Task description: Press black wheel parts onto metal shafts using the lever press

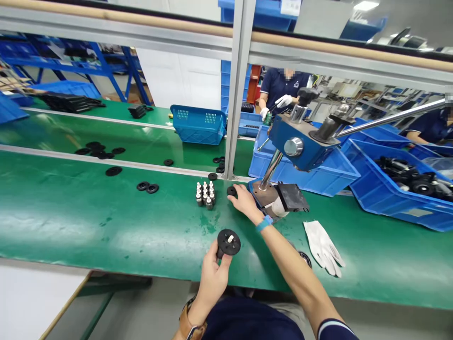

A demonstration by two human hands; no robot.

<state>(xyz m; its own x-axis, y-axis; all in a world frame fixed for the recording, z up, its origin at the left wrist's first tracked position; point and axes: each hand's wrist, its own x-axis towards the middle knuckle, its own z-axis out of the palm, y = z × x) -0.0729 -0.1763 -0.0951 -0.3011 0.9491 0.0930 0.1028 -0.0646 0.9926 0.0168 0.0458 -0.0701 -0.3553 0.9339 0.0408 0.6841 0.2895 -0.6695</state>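
My left hand [214,276] grips a black round part [224,246] with a wide disc on top and a white pin at its middle, above the front of the green table [170,245]. Farther back, my right hand [245,200] reaches to a small black disc [231,191], with its fingers at the disc's right edge. Just left of that disc stands a cluster of several small black bottle-like parts with white tips [205,193]. Right beside my right hand is the blue lever press [299,141], with a black block [293,197] at its base.
A white glove [322,248] lies at the right, near a black ring [304,258]. Black rings [152,188] and discs [113,171] lie on the left. Behind are a blue basket [198,125], a bin of black parts [396,208], a metal post [236,94] and a gloved co-worker [283,89].
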